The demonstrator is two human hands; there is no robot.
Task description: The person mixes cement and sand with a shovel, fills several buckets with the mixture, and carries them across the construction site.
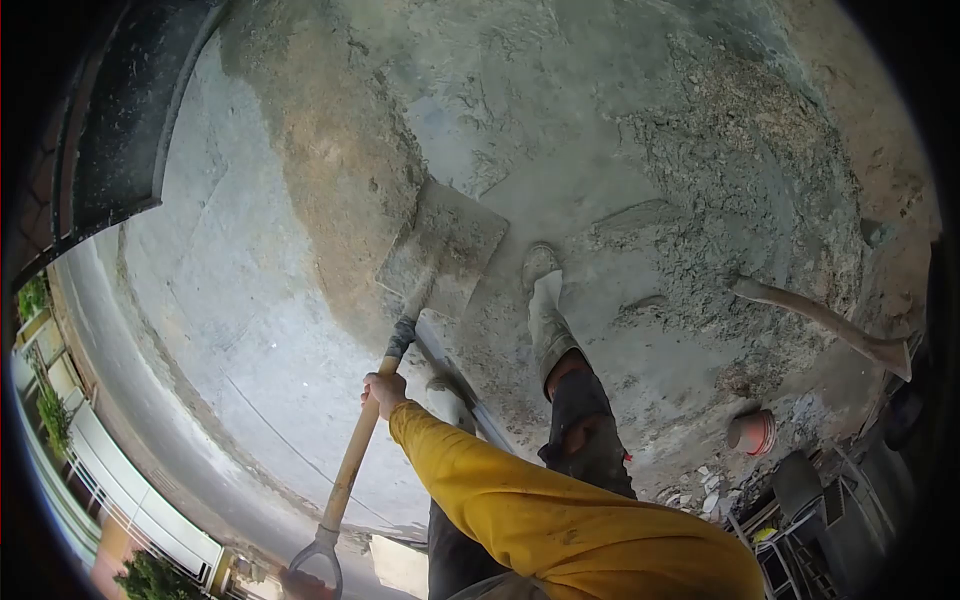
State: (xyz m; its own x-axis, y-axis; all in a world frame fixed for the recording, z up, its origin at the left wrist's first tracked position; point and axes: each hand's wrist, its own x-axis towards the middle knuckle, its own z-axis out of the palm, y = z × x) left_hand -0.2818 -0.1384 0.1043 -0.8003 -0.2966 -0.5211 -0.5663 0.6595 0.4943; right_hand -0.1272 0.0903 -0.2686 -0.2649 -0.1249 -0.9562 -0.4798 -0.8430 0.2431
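A shovel (348,462) with a wooden shaft slants across the lower left of the view. My right hand (384,391), below a yellow sleeve, is wrapped round the shaft beneath a dark taped band. At the bottom edge my left hand (303,584) is at the D-shaped handle, its fingers seeming closed round the grip; it shows only in part. The wide, mud-coated blade (455,240) lies flat at the edge of a strip of brown sand (335,150). To its right is my muddy boot (548,300); the other boot (447,400) is partly behind my arm.
Wet grey mortar (720,200) spreads over the ground ahead and right. A wooden-handled digging tool (825,322) rests at its right side. Near rubble stands an orange bucket (750,433), with metal frames (800,530) below. A dark gate panel (130,110) is at upper left.
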